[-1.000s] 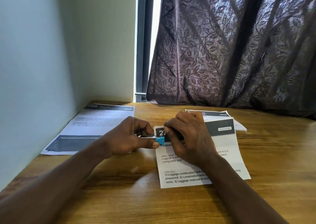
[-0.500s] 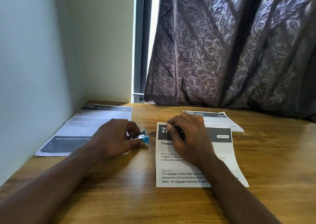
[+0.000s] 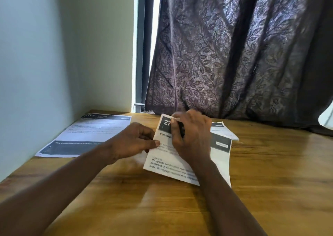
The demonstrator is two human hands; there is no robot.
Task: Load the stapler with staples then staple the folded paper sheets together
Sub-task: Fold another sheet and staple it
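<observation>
I seem to be looking into a home room: wooden bench (image 3: 270, 172) against a painted wall (image 3: 36, 55), leaf-patterned curtain (image 3: 234, 55) over the window (image 3: 142, 46).

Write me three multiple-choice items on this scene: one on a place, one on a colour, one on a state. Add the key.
1. Where does the left sheet lie?
A. on the table beside the wall
B. under the right arm
C. on the floor

2. What colour is the curtain?
A. yellow
B. white
C. dark purple

3. How is the paper headed "27"?
A. crumpled into a ball
B. held by both hands
C. lying untouched

Key:
1 A, it lies flat on the table along the wall.
2 C, it is dark purple with a leaf pattern.
3 B, the left hand pinches its left edge and the right hand grips its top.
</observation>
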